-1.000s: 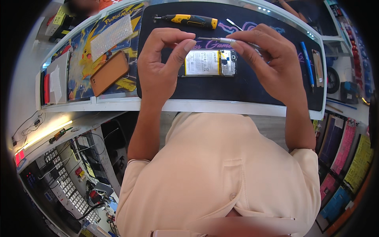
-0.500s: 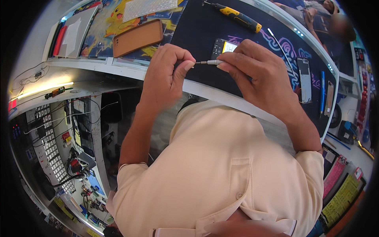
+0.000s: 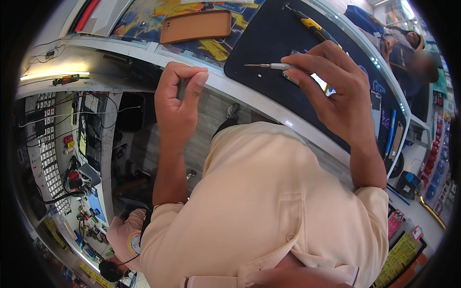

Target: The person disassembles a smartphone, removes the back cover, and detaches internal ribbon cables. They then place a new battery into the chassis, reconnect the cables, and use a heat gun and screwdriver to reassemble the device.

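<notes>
Fingers of your right hand [image 3: 336, 91] pinch a thin silver screwdriver [image 3: 269, 66] over the dark mat [image 3: 269, 38]; your left hand [image 3: 177, 101] is empty, thumb meeting forefinger, off the counter.

The head camera is looking steeply down from close above the person's shirt [image 3: 269, 211], facing the counter edge [image 3: 249, 98].

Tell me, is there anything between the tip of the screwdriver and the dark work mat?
Nothing visible. The right hand holds the thin screwdriver above the dark mat, its tip over bare mat. The left hand is off to the side, past the counter edge.
</notes>
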Demonstrator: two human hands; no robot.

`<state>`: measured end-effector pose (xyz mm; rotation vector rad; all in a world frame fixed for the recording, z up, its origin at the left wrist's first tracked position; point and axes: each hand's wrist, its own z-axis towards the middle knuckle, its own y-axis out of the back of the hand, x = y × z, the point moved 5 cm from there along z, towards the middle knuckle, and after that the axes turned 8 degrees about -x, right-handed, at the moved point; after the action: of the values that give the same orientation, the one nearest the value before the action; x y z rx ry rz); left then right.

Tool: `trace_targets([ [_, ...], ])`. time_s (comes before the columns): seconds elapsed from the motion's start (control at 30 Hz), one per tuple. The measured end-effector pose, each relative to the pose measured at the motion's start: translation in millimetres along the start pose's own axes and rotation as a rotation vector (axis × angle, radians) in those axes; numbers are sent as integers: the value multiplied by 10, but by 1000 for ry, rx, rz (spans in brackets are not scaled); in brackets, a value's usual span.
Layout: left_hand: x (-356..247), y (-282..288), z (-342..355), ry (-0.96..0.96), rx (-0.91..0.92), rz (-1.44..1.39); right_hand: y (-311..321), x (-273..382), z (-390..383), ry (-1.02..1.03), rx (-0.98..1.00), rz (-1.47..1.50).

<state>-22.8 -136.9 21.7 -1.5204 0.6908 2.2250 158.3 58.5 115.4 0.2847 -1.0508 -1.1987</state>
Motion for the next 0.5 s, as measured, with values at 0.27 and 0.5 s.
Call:
trace_targets([
  [0.27, 176, 105, 134, 377, 77, -628, 97, -67, -169, -177, -74, -12],
  [0.5, -53, -442, 245, 206, 185, -421, 267, -142, -294, -214, -132, 57],
])
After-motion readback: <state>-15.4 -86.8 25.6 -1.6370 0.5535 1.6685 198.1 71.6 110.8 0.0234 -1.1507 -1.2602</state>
